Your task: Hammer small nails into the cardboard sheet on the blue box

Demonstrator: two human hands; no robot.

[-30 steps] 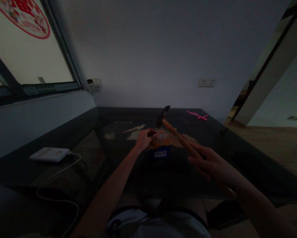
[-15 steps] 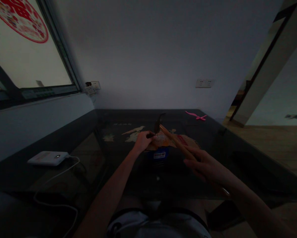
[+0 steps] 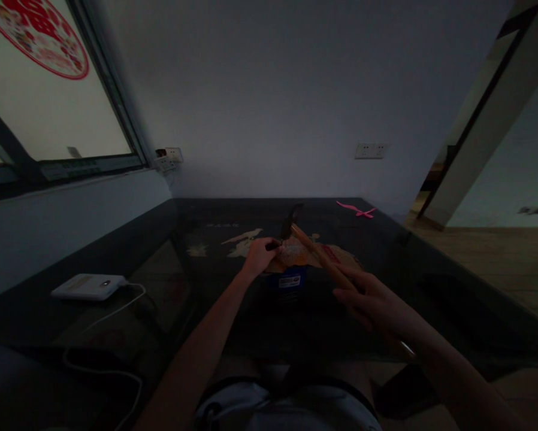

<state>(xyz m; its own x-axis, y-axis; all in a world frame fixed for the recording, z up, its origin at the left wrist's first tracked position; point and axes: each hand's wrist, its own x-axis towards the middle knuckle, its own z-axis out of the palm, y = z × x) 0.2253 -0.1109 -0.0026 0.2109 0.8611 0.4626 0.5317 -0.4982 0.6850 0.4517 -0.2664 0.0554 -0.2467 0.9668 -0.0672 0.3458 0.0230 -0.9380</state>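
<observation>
My right hand (image 3: 370, 293) is wrapped round the wooden handle of a hammer (image 3: 318, 251), whose dark head stands at the upper left end of the handle. The hammer head is just above an orange and brown packet (image 3: 296, 254) on the dark table. My left hand (image 3: 260, 254) pinches at the packet's left edge, fingers closed; what lies between the fingertips is too small and dark to name. A blue box or label (image 3: 289, 280) shows beneath the packet's near side.
On the dark glossy table (image 3: 197, 209), a white power bank (image 3: 89, 287) with a white cable lies at the left. A pink ribbon-like item (image 3: 363, 213) rests at the back right. Wall sockets (image 3: 370, 151) are behind.
The hammer head has shifted very slightly to the right. Both hands are in nearly the same place.
</observation>
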